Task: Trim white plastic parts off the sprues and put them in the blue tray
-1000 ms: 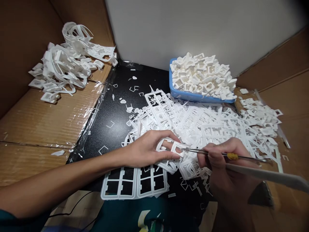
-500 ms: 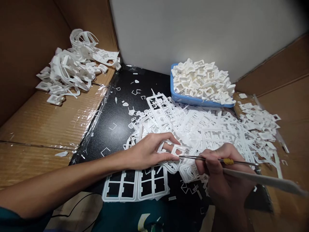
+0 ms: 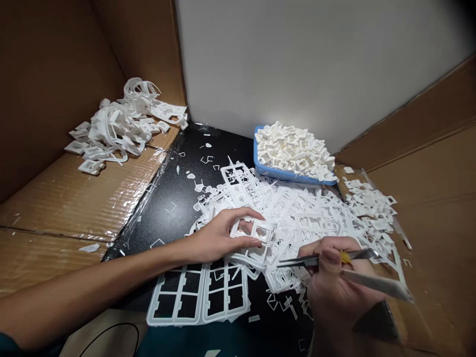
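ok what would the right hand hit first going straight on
Tweezers leading, the right hand would probably meet the white frame in the left hand; depth is unclear, so perhaps the scrap pile beneath first.

A white windowed frame (image 3: 254, 229) slants near the centre. Yellow-banded tweezers (image 3: 311, 261) point left, lower right, above a pale flat tool (image 3: 377, 285).

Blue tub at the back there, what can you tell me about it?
The blue tub looks like shiny plastic, shallow, open-topped, with a rounded corner. It sits upright near the pale wall, heaped above its rim with small white pieces, many with square openings. Thin white scraps crowd its near side. Nobody is touching it.
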`<state>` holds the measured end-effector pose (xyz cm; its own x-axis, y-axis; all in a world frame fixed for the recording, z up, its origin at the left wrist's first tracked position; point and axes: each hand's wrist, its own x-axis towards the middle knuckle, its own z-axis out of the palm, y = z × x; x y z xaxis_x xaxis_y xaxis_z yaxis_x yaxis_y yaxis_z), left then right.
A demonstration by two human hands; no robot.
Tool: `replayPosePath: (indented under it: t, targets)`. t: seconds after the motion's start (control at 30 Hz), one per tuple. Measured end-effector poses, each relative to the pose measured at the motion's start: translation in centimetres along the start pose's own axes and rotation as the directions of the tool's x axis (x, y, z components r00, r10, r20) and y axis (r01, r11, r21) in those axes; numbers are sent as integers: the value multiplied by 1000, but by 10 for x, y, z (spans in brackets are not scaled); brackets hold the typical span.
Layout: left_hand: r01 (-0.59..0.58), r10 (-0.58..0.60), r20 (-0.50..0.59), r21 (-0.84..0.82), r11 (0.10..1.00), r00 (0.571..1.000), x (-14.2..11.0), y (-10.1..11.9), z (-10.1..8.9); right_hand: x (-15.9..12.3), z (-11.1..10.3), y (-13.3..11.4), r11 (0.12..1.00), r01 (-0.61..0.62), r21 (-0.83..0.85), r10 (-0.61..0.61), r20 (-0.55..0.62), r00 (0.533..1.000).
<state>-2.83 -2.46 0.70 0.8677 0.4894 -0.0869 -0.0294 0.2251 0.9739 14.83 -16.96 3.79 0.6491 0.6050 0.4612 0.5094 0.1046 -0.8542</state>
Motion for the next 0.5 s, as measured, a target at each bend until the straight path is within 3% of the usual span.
replayPosePath:
  t: [0.1, 0.2, 0.3, 0.5]
  targets:
    - [-39, 39, -21, 6, 999, 999, 1, -1, -1, -1, 14, -4, 992, -102, 77, 117, -225, 967]
    - [-48, 48, 1, 28, 998, 999, 1, 2, -2, 0, 30, -6, 964, -200, 174, 251, -352, 902]
    - [-18, 19, 39, -10, 1000, 999, 1, 7, -3, 3, 42, -6, 954, -241, 181, 293, -372, 881]
    - [31, -29, 30, -61, 998, 999, 2, 5, -4, 6, 54, -12, 928, -257, 271, 340, -327, 882]
